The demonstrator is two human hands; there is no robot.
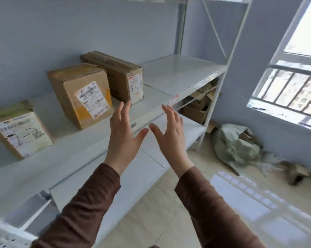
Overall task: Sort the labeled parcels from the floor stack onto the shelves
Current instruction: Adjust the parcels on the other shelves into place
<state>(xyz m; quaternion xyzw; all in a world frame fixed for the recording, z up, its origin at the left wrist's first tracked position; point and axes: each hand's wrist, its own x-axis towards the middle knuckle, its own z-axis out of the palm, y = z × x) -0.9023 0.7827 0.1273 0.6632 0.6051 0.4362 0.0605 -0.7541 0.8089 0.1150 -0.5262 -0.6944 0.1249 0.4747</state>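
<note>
Head view takes in a white metal shelf (83, 158) against a blue-grey wall, with three labeled cardboard parcels standing on its middle level. Toward the shelf's left end sits the left parcel (20, 133), a big white label with pen marks facing out. Further along stands the middle parcel (83, 94), tilted a little, its label on the front face above a yellow patch. Just behind it and to the right is the right parcel (119, 76), a longer box lying with its labeled end toward the front edge.

Both hands are raised in front of the shelf's front edge, clear of every parcel — the left hand (123, 135) has its fingers straight and spread, holding nothing, its fingertips near the right parcel's lower corner. The right hand (170, 135) is likewise flat and spread, empty, thumb nearly meeting the left thumb. Brown sleeves (213, 208) cover both forearms.

On a lower level at the shelf's right end lie loose cardboard boxes (197, 106). A grey-green sack (237, 144) slumps on the tiled floor (240, 203) below the barred window (294, 90).
</note>
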